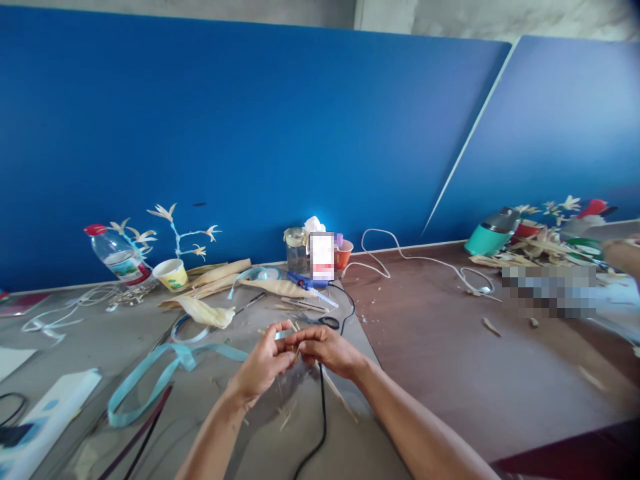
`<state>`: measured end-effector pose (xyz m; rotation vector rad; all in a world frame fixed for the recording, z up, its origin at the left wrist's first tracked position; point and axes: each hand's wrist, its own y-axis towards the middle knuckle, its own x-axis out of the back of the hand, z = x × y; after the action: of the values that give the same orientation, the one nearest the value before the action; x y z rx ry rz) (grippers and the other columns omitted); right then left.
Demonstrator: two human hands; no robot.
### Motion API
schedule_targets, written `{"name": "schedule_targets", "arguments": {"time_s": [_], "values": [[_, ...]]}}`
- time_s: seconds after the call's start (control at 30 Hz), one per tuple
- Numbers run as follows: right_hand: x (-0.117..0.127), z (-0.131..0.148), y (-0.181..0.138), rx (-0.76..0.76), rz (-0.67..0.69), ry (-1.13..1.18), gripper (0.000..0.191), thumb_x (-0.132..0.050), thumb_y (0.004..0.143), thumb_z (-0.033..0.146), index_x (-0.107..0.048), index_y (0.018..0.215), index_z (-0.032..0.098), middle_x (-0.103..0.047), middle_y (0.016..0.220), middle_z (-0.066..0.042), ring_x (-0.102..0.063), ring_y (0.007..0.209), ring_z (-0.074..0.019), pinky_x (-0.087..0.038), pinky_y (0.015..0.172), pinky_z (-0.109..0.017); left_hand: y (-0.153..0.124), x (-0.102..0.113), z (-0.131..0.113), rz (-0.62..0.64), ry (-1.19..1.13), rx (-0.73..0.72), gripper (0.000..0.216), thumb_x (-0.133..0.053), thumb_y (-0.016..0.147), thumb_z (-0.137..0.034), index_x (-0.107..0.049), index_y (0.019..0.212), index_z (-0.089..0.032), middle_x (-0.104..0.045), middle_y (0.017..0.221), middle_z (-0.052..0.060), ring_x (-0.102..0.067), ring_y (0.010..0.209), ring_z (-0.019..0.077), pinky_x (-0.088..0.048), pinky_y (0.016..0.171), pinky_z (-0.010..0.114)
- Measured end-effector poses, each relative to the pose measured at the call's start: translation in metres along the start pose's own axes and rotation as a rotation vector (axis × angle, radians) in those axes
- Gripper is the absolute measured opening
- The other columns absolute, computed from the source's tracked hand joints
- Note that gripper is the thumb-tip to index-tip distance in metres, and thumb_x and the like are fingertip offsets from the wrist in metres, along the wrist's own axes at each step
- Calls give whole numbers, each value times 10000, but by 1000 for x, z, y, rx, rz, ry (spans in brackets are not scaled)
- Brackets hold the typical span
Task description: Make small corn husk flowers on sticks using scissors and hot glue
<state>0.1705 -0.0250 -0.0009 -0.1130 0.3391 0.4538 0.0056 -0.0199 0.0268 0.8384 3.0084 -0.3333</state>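
Observation:
My left hand [267, 367] and my right hand [327, 350] meet over the grey tabletop, fingertips pinched together on a small tan piece [295, 353]. It looks like a bit of dried husk, mostly covered by the fingers. A light blue ribbon [150, 377] lies in loops to the left and reaches as far as my left hand. Just beyond the fingers are scissors [329, 323] and a blue glue gun [300, 280]. Thin straw-like sticks [340, 397] lie below my right hand, near a black cable [323, 407].
Dried husks [220, 277] lie at the back left near a paper cup [171, 274] with husk flowers and a plastic bottle [117, 257]. A glass jar [296, 248] stands by the blue partition [250, 133]. A white power strip [55, 420] is front left. Another person's arm [623, 260] shows at right.

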Motion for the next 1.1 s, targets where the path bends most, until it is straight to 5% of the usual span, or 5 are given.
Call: {"name": "schedule_targets", "arguments": {"time_s": [0.17, 0.43, 0.83, 1.1], "values": [[4, 2, -1, -52, 75, 74, 311, -702, 651, 303, -681, 904, 124, -639, 666, -29, -553, 632, -113, -322, 548, -210, -1, 0, 0, 34, 12, 1, 527, -581, 675, -218, -356, 1150, -193, -554, 741, -12, -456, 600, 92, -296, 550, 227], [3, 3, -1, -61, 68, 90, 275, -752, 588, 283, -676, 802, 128, -606, 599, 7, -474, 537, -69, -314, 527, -200, 0, 3, 2, 40, 67, -9, 496, -547, 684, -189, -368, 1146, -179, -536, 661, -32, -453, 596, 98, -288, 554, 231], [-4, 1, 3, 72, -209, -136, 129, -651, 627, 269, -602, 651, 152, -505, 514, 48, -391, 479, -69, -291, 487, -203, 2, 1, 3, -46, 37, -23, 468, -616, 702, -323, -427, 1098, -160, -580, 676, -7, -508, 599, 115, -353, 570, 242], [-9, -1, 2, 266, -372, -389, 46, -573, 704, 198, -600, 676, 175, -502, 644, 21, -427, 560, -92, -340, 529, -211, 5, -4, 9, -69, 9, -4, 337, -597, 713, -456, -558, 776, -127, -556, 658, 4, -481, 550, 100, -351, 531, 221]]}}
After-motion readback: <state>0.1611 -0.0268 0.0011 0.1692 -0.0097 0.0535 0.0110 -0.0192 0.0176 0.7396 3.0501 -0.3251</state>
